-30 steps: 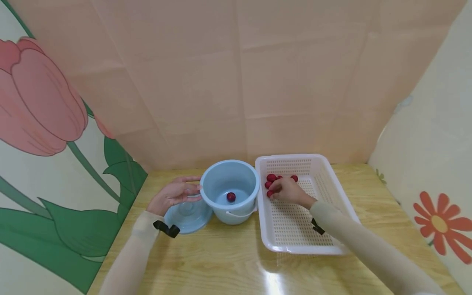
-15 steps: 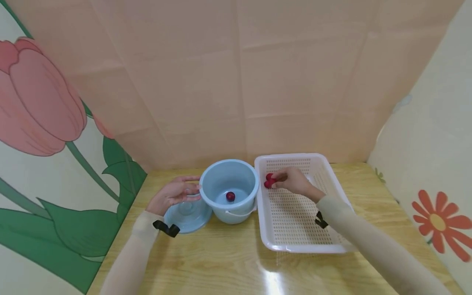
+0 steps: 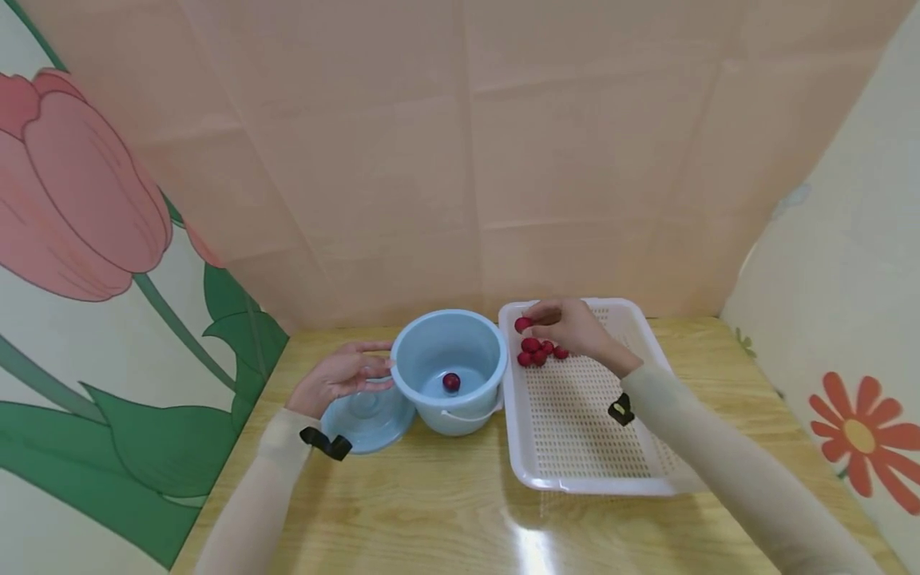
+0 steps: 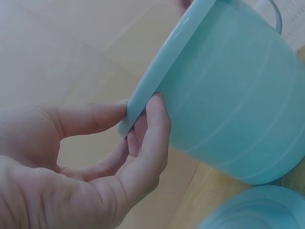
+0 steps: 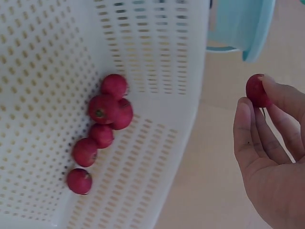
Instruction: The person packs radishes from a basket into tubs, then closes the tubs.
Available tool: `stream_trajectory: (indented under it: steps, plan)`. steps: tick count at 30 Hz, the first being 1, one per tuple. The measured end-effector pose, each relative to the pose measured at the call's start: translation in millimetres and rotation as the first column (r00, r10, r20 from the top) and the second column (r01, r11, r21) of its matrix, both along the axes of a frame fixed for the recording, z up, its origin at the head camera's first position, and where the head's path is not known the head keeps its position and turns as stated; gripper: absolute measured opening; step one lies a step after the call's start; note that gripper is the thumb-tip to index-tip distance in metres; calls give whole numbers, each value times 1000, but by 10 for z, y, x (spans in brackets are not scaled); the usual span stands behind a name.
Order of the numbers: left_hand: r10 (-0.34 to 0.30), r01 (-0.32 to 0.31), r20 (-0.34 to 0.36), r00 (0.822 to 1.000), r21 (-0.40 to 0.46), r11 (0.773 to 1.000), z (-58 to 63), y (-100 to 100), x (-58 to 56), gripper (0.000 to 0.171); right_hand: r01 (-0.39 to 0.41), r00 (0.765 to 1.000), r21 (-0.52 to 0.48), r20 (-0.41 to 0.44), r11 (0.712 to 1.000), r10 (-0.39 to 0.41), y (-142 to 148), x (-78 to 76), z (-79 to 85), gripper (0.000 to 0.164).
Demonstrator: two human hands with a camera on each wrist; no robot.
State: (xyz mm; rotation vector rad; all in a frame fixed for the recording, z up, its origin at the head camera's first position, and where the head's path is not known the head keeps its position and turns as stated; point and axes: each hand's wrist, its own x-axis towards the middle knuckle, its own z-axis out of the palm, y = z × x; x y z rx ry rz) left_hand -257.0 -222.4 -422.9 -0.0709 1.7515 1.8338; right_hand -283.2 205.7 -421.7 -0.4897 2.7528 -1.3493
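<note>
My right hand pinches a red radish between thumb and fingertips, above the far left part of the white plastic basket. A thin root trails from it in the right wrist view. Several more radishes lie bunched in the basket below. With thumb and fingers my left hand grips the rim of a light blue bucket, which stands upright left of the basket. One radish lies on the bucket's floor.
A round blue lid lies on the wooden table left of the bucket, partly under the left hand. The bucket's white handle hangs at its front. A pinkish-beige sheet backs the table, with flower-patterned panels at both sides.
My right hand has risen from among the radishes and moved toward the basket's far edge, with one radish in its fingers. The left hand has kept its hold on the bucket rim.
</note>
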Motion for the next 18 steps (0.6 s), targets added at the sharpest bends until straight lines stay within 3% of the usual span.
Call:
stream_trajectory:
  steps: [12, 18]
  plan:
    - [-3, 3, -14, 1000, -5, 1000, -16, -22, 23, 62, -61, 997, -61, 41, 996, 63, -343, 39, 351, 36]
    - [-14, 14, 8, 1000, 34, 999, -20, -36, 43, 66, -94, 992, -72, 82, 993, 100, -558, 67, 464, 37]
